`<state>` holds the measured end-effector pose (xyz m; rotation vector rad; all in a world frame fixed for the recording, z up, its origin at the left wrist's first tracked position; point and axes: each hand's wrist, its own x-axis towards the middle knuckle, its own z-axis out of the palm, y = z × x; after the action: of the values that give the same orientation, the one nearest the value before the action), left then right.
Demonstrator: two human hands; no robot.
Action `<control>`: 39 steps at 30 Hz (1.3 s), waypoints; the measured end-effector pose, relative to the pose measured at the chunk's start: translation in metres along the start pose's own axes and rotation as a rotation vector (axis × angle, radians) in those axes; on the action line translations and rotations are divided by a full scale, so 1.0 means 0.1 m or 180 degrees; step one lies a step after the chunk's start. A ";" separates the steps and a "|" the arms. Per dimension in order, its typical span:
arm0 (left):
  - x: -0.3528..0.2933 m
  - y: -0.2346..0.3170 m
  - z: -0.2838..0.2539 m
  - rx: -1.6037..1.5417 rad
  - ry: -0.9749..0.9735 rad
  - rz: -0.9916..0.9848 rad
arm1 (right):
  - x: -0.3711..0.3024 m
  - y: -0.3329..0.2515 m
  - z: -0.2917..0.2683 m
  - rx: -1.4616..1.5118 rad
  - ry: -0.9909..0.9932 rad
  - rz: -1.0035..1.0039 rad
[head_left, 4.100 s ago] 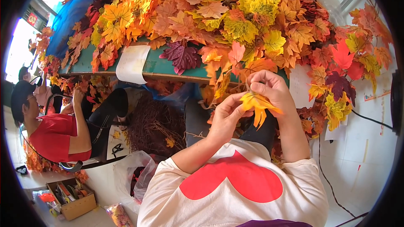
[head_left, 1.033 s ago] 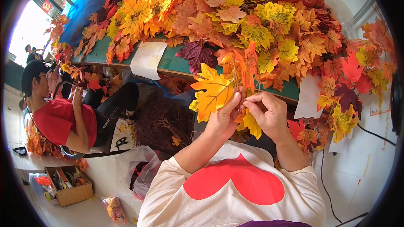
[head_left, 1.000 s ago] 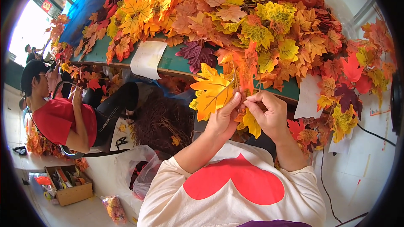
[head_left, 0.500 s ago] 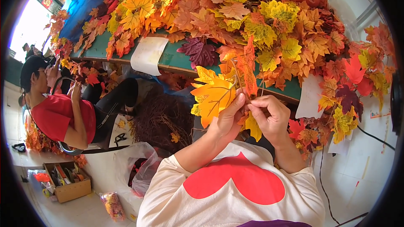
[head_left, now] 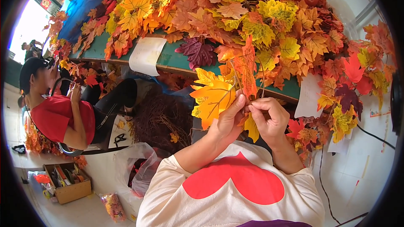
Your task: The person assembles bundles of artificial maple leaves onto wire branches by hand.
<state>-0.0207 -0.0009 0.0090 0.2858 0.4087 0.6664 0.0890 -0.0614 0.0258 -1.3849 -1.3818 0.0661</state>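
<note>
In front of my chest, my left hand (head_left: 230,117) is closed around the stems of a spray of artificial maple leaves (head_left: 215,99). Yellow and orange leaves fan out to its left, and an orange-red leaf (head_left: 247,65) stands up above the fingers. Close beside it, my right hand (head_left: 269,117) pinches with thumb and forefinger at the same stems, its fingertips almost meeting the left thumb. A yellow leaf (head_left: 251,128) hangs down between the hands. The exact spot where the stems join is hidden by my fingers.
A green table (head_left: 172,52) bears a large heap of autumn leaves (head_left: 202,10). A dark purple leaf (head_left: 197,52) lies near its edge. At left sits a person in a red shirt (head_left: 65,115). Dark bare stems (head_left: 158,120), a clear plastic bag (head_left: 141,164) and a cardboard box (head_left: 73,189) are below.
My hands stay at nearly the same spot on the stems, with only a slight shift of the fingers. The view has moved very slightly.
</note>
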 end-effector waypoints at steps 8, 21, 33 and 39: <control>0.00 -0.03 -0.08 0.0199 0.0011 -0.0039 | 0.00 0.01 0.00 -0.0032 0.0017 -0.0038; 0.01 -0.02 -0.07 0.0183 0.0056 -0.0092 | 0.00 -0.01 -0.01 -0.0016 -0.0027 0.0068; -0.02 0.00 0.03 0.0207 0.0008 -0.0106 | 0.00 -0.02 -0.02 0.0024 -0.0010 0.0177; 0.01 -0.08 -0.08 0.0122 0.0124 -0.0016 | 0.00 -0.03 -0.01 -0.0044 0.0043 0.0152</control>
<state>-0.0196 -0.0048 -0.0015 0.3085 0.4597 0.6605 0.0875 -0.0624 0.0286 -1.4276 -1.3405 0.0785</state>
